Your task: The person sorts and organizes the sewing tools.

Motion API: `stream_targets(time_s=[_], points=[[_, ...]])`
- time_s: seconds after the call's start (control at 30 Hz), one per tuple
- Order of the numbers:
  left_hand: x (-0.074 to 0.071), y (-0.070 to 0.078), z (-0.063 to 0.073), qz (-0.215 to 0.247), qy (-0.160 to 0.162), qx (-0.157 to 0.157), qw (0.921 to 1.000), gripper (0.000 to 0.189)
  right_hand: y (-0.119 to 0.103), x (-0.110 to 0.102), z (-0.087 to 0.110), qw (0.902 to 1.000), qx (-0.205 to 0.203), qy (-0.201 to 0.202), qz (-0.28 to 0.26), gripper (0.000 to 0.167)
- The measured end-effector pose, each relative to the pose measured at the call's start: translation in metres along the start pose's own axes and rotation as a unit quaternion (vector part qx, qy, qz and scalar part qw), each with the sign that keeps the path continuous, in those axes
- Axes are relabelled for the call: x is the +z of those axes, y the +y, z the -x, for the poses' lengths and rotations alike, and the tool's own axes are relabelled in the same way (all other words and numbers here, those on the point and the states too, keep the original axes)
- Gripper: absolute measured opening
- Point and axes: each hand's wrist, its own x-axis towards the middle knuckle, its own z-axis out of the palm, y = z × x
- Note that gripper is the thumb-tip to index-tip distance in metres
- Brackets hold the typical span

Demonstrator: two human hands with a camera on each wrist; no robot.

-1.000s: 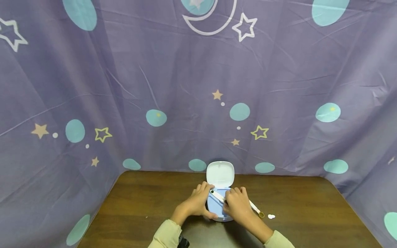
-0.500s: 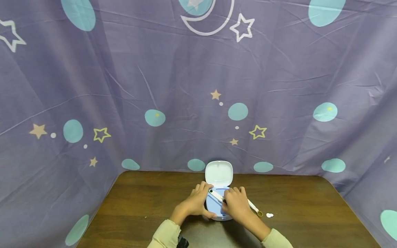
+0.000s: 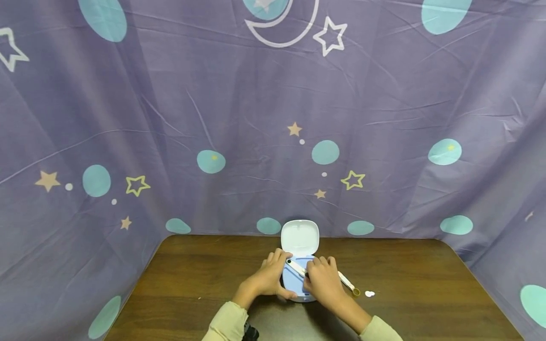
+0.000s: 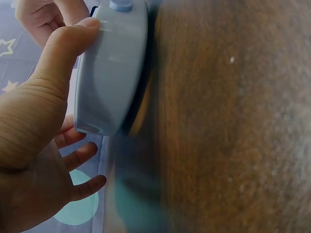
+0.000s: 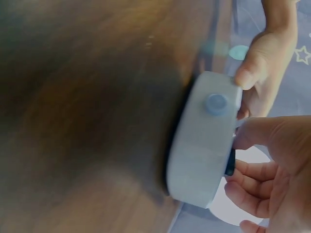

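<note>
A rounded case [image 3: 293,282] stands on the table with its white lid [image 3: 300,238] raised at the back. Its inside is light blue, and a round blue button [image 5: 216,104] sits on its grey-blue front wall. My left hand [image 3: 269,275] holds the case's left side, thumb at the front and fingers toward the back. Over the blue inside lies a slim white strip [image 3: 296,267] with a dark round spot at its far end. My right hand [image 3: 325,282] pinches its near end; a dark piece [image 5: 230,162] shows at those fingers in the right wrist view. The hand hides the rest.
Right of my right hand, a white-handled spoon-like thing [image 3: 347,282] with a gold round end lies on the brown table [image 3: 409,284]. Beside it is a small white item [image 3: 369,293], too small to identify. A purple patterned cloth [image 3: 239,118] hangs behind the table.
The whole head view has shifted slightly, so everything sits a little further left. Both hands keep their places at the case and the white strip.
</note>
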Motion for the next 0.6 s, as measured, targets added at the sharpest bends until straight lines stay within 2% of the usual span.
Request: stream_targets(time_s=[0.3, 0.6], points=[[0.002, -0.001, 0.0, -0.004, 0.001, -0.002, 1.0, 0.105, 0.006, 0.015, 0.011, 0.9986, -0.02, 0.048, 0.003, 0.033], [0.003, 0.0, -0.001, -0.004, 0.003, -0.008, 1.0, 0.106, 0.009, 0.023, 0.014, 0.9964, -0.036, 0.076, -0.012, 0.038]])
